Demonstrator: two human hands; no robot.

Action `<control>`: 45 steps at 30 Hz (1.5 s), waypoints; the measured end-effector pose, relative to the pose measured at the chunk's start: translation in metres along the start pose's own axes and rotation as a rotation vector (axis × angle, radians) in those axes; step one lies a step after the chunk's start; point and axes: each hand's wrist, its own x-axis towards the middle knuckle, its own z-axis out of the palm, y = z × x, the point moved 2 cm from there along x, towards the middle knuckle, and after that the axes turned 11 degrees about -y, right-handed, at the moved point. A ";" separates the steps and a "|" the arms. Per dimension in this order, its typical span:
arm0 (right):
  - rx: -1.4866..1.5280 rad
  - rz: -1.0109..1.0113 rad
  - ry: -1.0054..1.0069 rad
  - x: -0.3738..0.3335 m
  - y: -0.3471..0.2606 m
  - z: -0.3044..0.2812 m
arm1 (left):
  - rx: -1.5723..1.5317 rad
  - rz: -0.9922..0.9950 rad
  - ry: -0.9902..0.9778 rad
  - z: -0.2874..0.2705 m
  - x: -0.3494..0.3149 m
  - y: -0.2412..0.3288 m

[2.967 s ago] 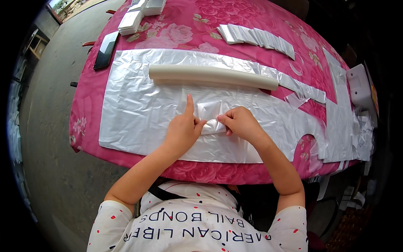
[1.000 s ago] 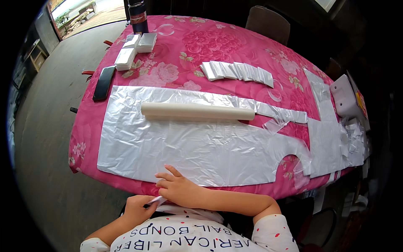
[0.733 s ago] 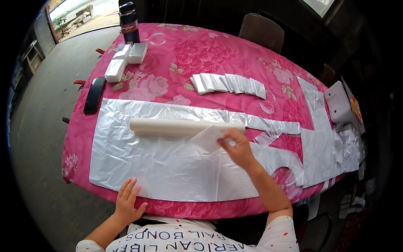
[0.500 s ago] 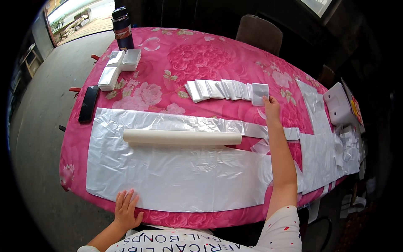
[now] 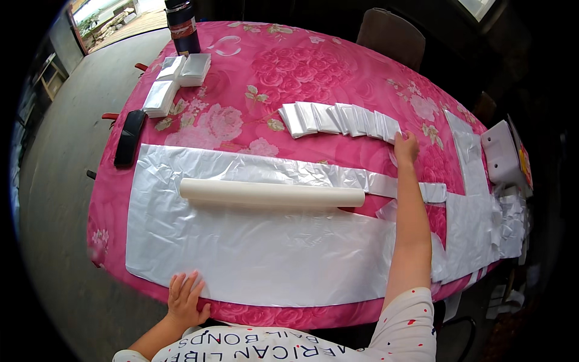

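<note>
My left hand [image 5: 185, 300] lies open at the near left, its spread fingers on the edge of a large white plastic bag [image 5: 259, 259] laid flat. Across this sheet of plastic rests a long cream-coloured tube [image 5: 271, 194]. With my right arm stretched forward, my right hand [image 5: 408, 148] is at the right end of an overlapping row of folded plastic bags [image 5: 329, 118]. Its thumb and fingers are closed on the edge of the last folded bag [image 5: 389, 128]; the fingers partly hide that edge.
Stacks of folded bags [image 5: 161, 98], a black phone [image 5: 129, 139] and a dark flask [image 5: 183, 30] stand along the left side of the pink flowered table [image 5: 295, 66]. More flat plastic bags [image 5: 473, 229] and a white container [image 5: 502, 151] are at the right. A chair [image 5: 392, 39] stands beyond.
The folded bag in my right hand has gone down onto the right end of the row, overlapping it. My left hand stays put. The view has shifted slightly.
</note>
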 end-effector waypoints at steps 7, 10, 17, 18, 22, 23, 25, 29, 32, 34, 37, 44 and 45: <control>0.034 -0.623 0.025 -0.082 -0.049 -0.029 | 0.016 0.012 0.033 -0.001 0.003 0.001; 0.061 -0.798 -0.080 -0.131 -0.076 -0.046 | -0.002 0.003 0.043 -0.004 0.005 0.003; 0.183 -0.829 -0.247 -0.208 -0.085 -0.074 | -0.038 0.004 0.077 -0.006 0.006 0.006; 0.203 -0.832 -0.280 -0.219 -0.085 -0.076 | -0.047 0.004 0.079 -0.005 0.006 0.005; 0.129 -0.900 -0.317 -0.265 -0.077 -0.083 | -0.066 0.017 0.110 -0.008 0.008 0.007; 0.148 -0.901 -0.343 -0.270 -0.078 -0.081 | -0.067 0.022 0.119 -0.008 0.007 0.007; 0.177 -0.898 -0.385 -0.280 -0.077 -0.078 | -0.061 0.026 0.126 -0.008 0.007 0.007; 0.207 -0.915 -0.399 -0.283 -0.085 -0.069 | -0.061 0.042 0.132 -0.009 0.007 0.007; 0.231 -0.893 -0.430 -0.277 -0.086 -0.056 | -0.063 0.046 0.133 -0.010 0.009 0.008; 0.188 -0.905 -0.375 -0.277 -0.092 -0.053 | -0.062 0.043 0.135 -0.009 0.007 0.008; 0.141 -0.947 -0.297 -0.273 -0.096 -0.049 | -0.060 0.041 0.137 -0.009 0.007 0.008; 0.103 -1.009 -0.418 -0.240 -0.118 -0.030 | -0.064 0.052 0.143 -0.009 0.009 0.008; 0.076 -1.012 -0.425 -0.241 -0.119 -0.028 | -0.063 0.047 0.142 -0.009 0.009 0.008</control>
